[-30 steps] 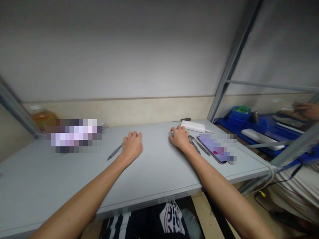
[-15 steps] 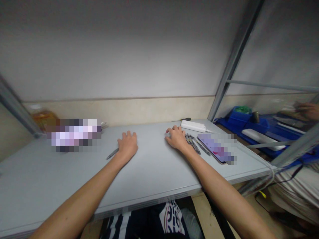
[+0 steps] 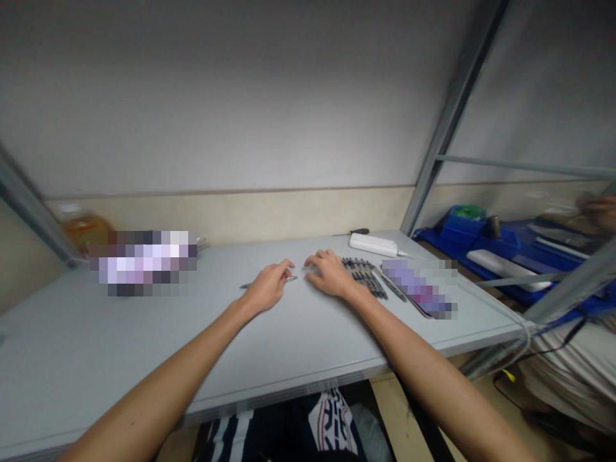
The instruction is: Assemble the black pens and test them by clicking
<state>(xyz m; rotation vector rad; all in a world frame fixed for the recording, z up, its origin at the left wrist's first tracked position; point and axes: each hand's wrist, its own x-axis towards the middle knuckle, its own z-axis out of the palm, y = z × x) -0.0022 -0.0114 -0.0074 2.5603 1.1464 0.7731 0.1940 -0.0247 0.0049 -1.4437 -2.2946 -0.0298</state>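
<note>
My left hand (image 3: 269, 285) is closed around a grey pen (image 3: 245, 285), whose shiny end sticks out past the fingers toward the right. Just across from it, my right hand (image 3: 328, 273) rests low over the grey tabletop (image 3: 289, 340) with its fingers bent and apart, and I see nothing in it. Beside that hand lies a row of several dark pens (image 3: 368, 280), side by side at a slant; the hand partly covers the row's left end. One greyer pen (image 3: 392, 287) lies at the row's right side.
A phone (image 3: 416, 289), its screen blurred out, lies right of the pens. Behind them are a white power strip (image 3: 373, 244) and a screwdriver (image 3: 359, 231). A pixelated object (image 3: 144, 260) and an amber bottle (image 3: 84, 231) stand at left. Another person's hand (image 3: 597, 208) shows over blue trays.
My left hand has moved right with the pen, toward my right hand. My right hand has shifted slightly left, uncovering more of the pen row.
</note>
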